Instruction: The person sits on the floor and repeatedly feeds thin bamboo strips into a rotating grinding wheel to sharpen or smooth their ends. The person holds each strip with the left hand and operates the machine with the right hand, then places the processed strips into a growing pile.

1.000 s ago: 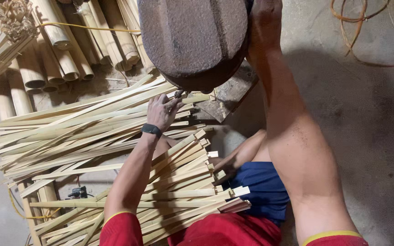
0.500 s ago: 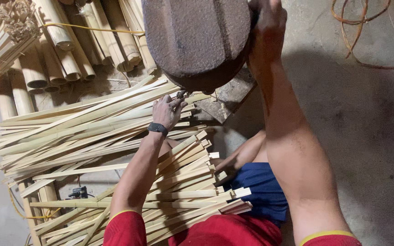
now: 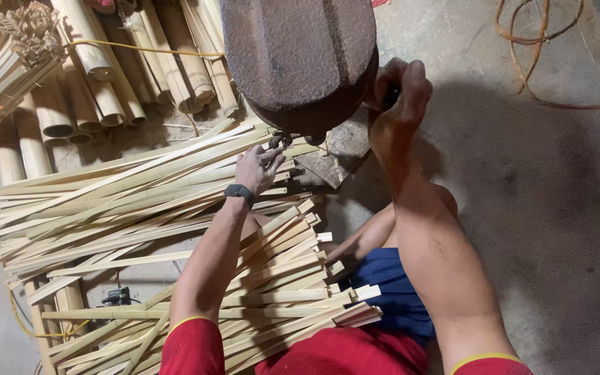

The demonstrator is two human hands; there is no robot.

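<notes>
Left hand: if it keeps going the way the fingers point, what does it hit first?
Probably the underside of the rusty metal machine head. The left hand points up and right over the bamboo strips, fingertips nearly beneath it; depth is unclear.

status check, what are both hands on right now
Left hand on pale split bamboo strips under rusty iron machine head. Right hand gripping its dark handle. Nothing between.

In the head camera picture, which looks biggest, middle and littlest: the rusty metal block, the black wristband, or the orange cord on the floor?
1. Rusty metal block: biggest, though nearness to the camera may swell it.
2. Orange cord: thin but long, only partly in view.
3. Black wristband, on the left wrist: littlest.
</notes>
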